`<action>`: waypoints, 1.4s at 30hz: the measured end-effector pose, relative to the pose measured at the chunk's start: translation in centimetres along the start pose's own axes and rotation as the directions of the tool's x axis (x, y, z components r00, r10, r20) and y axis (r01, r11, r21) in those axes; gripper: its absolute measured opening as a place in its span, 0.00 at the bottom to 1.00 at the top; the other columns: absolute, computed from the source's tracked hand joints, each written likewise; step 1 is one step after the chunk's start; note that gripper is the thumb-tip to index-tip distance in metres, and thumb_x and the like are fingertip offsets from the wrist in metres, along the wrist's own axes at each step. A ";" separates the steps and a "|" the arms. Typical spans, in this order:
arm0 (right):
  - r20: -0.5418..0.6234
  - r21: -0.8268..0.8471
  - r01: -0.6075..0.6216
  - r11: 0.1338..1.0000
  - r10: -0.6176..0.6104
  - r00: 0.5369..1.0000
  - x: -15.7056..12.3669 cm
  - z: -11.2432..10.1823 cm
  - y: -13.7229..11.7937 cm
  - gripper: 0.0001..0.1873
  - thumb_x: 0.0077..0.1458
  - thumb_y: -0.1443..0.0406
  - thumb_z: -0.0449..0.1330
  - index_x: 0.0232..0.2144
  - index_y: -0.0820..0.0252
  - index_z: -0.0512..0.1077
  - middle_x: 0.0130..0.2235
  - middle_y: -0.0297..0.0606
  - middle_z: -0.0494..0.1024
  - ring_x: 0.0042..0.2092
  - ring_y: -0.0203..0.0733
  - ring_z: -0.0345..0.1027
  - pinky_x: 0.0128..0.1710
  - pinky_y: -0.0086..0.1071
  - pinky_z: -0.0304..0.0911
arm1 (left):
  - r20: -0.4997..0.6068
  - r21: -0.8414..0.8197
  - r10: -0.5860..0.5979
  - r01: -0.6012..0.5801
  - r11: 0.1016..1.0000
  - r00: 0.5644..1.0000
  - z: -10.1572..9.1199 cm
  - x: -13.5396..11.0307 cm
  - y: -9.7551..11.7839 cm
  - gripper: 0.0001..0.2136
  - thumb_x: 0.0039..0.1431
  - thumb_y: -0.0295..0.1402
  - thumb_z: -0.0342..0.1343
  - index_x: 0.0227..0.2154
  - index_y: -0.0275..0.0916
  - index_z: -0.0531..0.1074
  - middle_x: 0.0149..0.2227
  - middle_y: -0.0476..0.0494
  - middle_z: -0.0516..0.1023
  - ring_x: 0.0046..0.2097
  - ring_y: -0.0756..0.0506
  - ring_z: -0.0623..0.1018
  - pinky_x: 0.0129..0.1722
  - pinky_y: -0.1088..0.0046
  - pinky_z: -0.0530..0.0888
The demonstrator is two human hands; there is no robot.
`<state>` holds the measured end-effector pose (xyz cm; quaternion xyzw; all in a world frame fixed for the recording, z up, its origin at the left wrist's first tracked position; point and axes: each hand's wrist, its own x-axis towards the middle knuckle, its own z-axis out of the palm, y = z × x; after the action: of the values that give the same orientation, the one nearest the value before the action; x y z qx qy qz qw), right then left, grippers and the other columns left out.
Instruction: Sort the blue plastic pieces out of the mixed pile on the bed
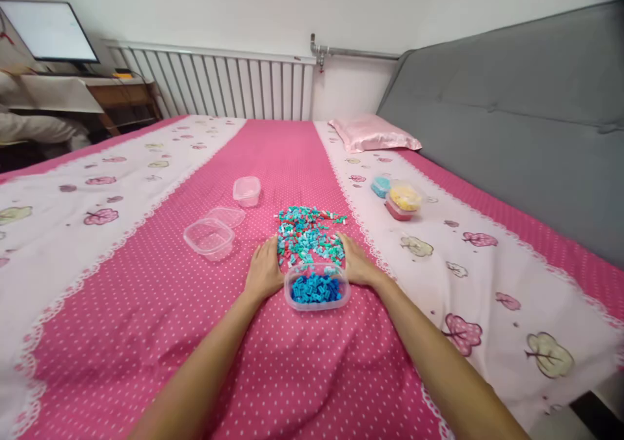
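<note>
A loose pile of small building bricks (308, 235) in teal, green, red and white lies on the pink bedspread. Just in front of it stands a clear plastic container (316, 306) with blue bricks (316, 288) inside. My left hand (266, 268) rests at the left edge of the pile, its fingers stretched forward beside the container. On the opposite side, my right hand (357, 261) lies along the pile's right edge with fingers extended. Neither hand holds anything that I can see.
Left of the pile sit an open clear container (209, 237), a lid (227, 216) and a smaller container (247, 192). To the right are a tub of light blue pieces (381, 186) and stacked tubs (403, 201) with yellow and red contents. A pink pillow (373, 133) lies farther back.
</note>
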<state>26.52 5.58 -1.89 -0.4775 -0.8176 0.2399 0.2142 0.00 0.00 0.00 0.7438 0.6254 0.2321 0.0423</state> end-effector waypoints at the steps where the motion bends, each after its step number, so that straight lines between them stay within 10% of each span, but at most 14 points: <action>1: -0.030 -0.012 0.021 1.000 -0.022 0.999 0.1 0.5 -0.1 0.65 0.35 0.45 0.68 0.65 0.67 0.41 0.65 0.57 0.44 0.65 0.61 0.37 0.63 0.52 0.39 | 0.002 0.003 0.022 -0.022 1.000 1.000 0.0 0.1 0.0 0.45 0.47 0.53 0.56 0.62 0.30 0.47 0.61 0.24 0.59 0.62 0.33 0.60 0.61 0.53 0.55; 18: -0.218 -0.096 0.280 0.955 -0.294 0.930 2.5 3.0 -0.7 0.51 0.44 0.43 0.62 0.63 0.60 0.51 0.63 0.52 0.50 0.65 0.56 0.41 0.63 0.50 0.43 | -0.029 -0.044 0.211 -0.212 0.976 0.977 1.4 2.3 -0.2 0.45 0.47 0.53 0.57 0.62 0.31 0.49 0.63 0.26 0.56 0.64 0.35 0.57 0.61 0.57 0.57; 42: -0.336 -0.069 0.217 0.974 -0.228 0.914 3.0 3.6 -1.1 0.41 0.49 0.46 0.62 0.59 0.62 0.61 0.58 0.53 0.61 0.60 0.54 0.54 0.59 0.47 0.53 | -0.090 -0.045 0.144 -0.149 0.988 0.985 1.7 2.6 0.1 0.37 0.51 0.53 0.55 0.59 0.35 0.56 0.58 0.29 0.64 0.59 0.36 0.65 0.58 0.56 0.62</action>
<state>22.31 7.07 -3.70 -0.4190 -0.8205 0.1153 0.3714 1.04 2.82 -0.67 0.7758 0.5640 0.2825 0.0173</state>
